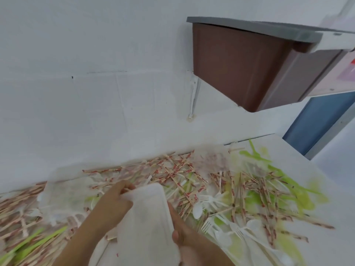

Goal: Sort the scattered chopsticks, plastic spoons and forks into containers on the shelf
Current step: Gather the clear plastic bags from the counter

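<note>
White tray (148,214); red-printed chopsticks (180,169); brown bin (240,68).

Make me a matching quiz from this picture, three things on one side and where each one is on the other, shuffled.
1. white tray
2. brown bin
3. white spoon

A. lying loose on the table
B. gripped by the left hand and right hand
C. high up beside the wall

Pairs: 1-B, 2-C, 3-A
</note>
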Available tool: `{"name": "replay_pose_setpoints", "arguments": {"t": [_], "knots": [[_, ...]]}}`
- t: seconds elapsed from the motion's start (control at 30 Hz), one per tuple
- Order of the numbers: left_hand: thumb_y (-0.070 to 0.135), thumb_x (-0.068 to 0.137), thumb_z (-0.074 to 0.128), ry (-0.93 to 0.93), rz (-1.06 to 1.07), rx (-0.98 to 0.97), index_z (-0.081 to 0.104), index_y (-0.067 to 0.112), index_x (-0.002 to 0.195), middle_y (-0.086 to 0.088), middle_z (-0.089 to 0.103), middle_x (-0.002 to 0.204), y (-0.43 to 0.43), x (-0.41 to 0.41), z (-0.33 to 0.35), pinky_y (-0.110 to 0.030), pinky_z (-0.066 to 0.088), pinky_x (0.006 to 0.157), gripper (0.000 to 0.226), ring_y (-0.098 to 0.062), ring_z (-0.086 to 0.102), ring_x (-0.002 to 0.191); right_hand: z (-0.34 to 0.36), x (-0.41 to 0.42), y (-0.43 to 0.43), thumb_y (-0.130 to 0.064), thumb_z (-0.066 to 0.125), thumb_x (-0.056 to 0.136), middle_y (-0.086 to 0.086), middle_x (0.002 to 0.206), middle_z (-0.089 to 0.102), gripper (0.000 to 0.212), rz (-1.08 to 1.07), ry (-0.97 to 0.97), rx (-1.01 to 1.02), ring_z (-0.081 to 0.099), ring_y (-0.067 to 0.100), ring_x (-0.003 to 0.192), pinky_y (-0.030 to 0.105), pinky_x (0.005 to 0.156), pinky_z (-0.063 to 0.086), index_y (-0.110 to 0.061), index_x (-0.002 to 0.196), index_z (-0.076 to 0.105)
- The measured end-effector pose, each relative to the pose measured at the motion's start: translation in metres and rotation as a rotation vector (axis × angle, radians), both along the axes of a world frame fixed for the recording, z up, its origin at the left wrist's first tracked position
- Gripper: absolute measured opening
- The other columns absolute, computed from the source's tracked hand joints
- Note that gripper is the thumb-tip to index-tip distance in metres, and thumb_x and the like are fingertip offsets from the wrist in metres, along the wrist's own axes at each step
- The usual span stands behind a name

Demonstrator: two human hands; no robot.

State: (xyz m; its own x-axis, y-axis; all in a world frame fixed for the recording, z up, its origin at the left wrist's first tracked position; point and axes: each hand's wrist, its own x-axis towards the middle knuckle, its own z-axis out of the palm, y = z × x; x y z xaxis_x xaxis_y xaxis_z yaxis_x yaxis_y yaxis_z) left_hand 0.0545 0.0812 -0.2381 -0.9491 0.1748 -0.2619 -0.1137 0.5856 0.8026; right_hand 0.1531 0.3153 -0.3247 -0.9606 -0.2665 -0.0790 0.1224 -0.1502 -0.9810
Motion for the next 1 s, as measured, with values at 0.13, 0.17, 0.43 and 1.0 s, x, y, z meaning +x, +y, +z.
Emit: {"name": "replay_pose_setpoints", "arguments": {"t": [0.13, 0.17, 0.43, 1.0], "knots": [[0.000, 0.083, 0.061, -0.006, 0.124, 0.063, 0.065, 0.035, 0.100, 0.005, 0.067, 0.102, 0.020, -0.001, 0.006, -0.037, 0.052, 0.079, 0.039, -0.020, 0.064, 0.094, 0.041, -0.002, -0.017, -0.010, 0.065, 0.089, 0.010, 0.154, 0.051, 0.077, 0.065, -0.168, -0.183, 0.052, 0.026, 0.139, 0.043, 0.109, 0.047, -0.023, 0.158, 0.032], [0.007, 0.086, 0.066, -0.030, 0.116, 0.146, 0.063, 0.036, 0.110, 0.005, 0.068, 0.110, 0.021, 0.004, 0.005, -0.041, 0.056, 0.082, 0.038, -0.019, 0.067, 0.096, 0.040, -0.001, -0.018, -0.007, 0.061, 0.086, 0.016, 0.148, 0.056, 0.071, 0.034, -0.175, -0.243, 0.056, 0.034, 0.135, 0.048, 0.104, 0.051, -0.019, 0.154, 0.043], [0.025, 0.088, 0.075, -0.574, -0.100, 0.970, 0.048, 0.008, 0.150, -0.027, 0.058, 0.143, 0.017, 0.073, -0.051, -0.066, 0.044, 0.109, 0.070, -0.048, 0.056, 0.132, 0.070, 0.031, -0.013, -0.044, 0.069, 0.093, 0.002, 0.136, 0.067, 0.049, -0.097, -0.299, 0.038, 0.066, 0.029, 0.123, 0.054, 0.092, 0.059, -0.038, 0.141, 0.060], [0.059, 0.091, 0.069, -0.146, 0.516, 0.682, 0.060, 0.036, 0.131, -0.005, 0.074, 0.121, 0.031, 0.028, -0.044, -0.048, 0.062, 0.057, 0.048, -0.037, 0.073, 0.107, -0.016, -0.190, 0.167, -0.029, 0.078, 0.083, 0.016, 0.167, -0.015, 0.127, 0.124, 0.293, 2.002, -0.002, 0.046, 0.155, 0.064, 0.120, 0.016, -0.040, 0.156, -0.025]]}}
